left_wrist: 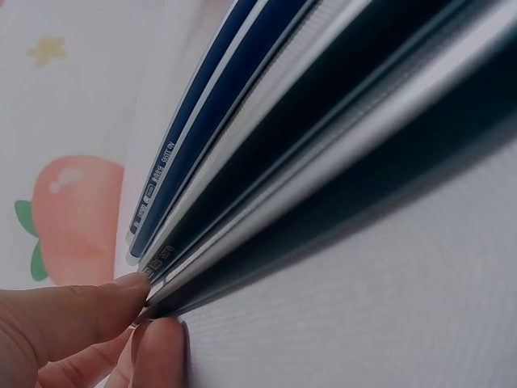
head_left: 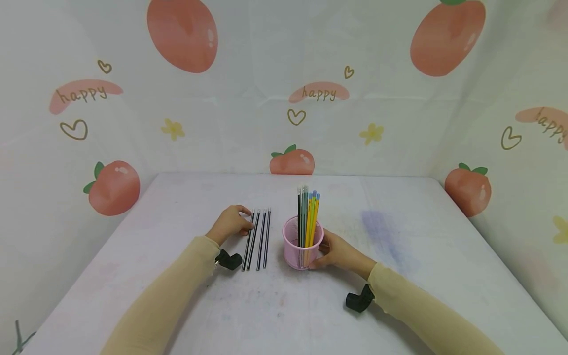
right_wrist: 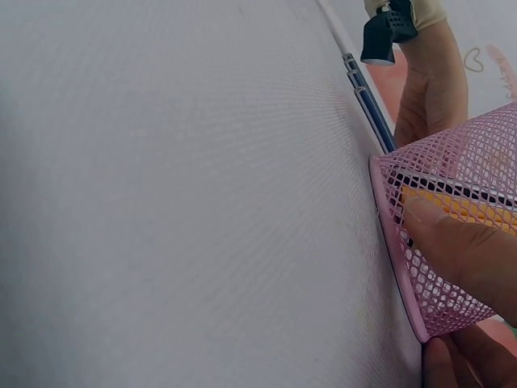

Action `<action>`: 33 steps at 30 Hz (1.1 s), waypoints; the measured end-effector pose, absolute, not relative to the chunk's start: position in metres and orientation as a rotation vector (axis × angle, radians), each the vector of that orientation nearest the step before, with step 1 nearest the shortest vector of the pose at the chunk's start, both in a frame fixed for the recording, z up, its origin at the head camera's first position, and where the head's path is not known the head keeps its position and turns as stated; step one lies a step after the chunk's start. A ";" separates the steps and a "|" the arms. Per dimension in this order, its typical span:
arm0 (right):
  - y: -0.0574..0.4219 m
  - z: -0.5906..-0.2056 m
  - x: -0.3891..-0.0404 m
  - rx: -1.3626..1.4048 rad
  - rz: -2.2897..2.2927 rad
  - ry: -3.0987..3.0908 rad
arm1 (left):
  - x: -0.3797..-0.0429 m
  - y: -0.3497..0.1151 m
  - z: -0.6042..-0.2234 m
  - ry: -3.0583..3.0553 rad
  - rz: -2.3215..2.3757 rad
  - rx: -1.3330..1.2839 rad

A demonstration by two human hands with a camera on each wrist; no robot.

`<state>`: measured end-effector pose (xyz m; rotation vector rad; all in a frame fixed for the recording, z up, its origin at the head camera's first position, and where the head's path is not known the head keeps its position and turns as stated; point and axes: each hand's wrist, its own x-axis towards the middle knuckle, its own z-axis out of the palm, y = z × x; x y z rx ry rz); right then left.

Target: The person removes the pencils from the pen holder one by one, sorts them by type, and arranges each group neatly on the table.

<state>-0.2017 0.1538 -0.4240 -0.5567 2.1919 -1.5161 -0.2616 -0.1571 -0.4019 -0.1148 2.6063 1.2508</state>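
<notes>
Several dark striped pencils [head_left: 260, 246] lie side by side on the table, left of a pink mesh pencil cup [head_left: 291, 254]. My left hand [head_left: 230, 222] is at the far end of the leftmost pencils; in the left wrist view its thumb and a finger pinch the tip of the nearest pencil [left_wrist: 339, 218]. My right hand [head_left: 346, 254] grips the cup's right side, thumb [right_wrist: 452, 246] against the mesh. Upright in the cup stand dark and green pencils [head_left: 303, 212] and yellow pencils [head_left: 313, 217].
The white tabletop [head_left: 266, 315] carries a bluish smudge [head_left: 381, 231] on the right. A curtain [head_left: 248, 123] printed with peaches hangs behind and at both sides. Black wrist mounts [head_left: 360, 299] sit at both cuffs.
</notes>
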 end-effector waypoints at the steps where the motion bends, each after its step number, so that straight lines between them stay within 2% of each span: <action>1: 0.154 -0.424 -0.202 -0.560 -1.518 2.189 | -0.261 -0.157 -0.402 2.607 1.253 -0.112; 22: 0.155 -0.427 -0.204 -0.602 -1.502 2.199 | -0.262 -0.159 -0.402 2.591 1.329 -0.115; 33: 0.155 -0.425 -0.202 -0.582 -1.506 2.203 | -0.256 -0.149 -0.384 2.595 1.498 -0.069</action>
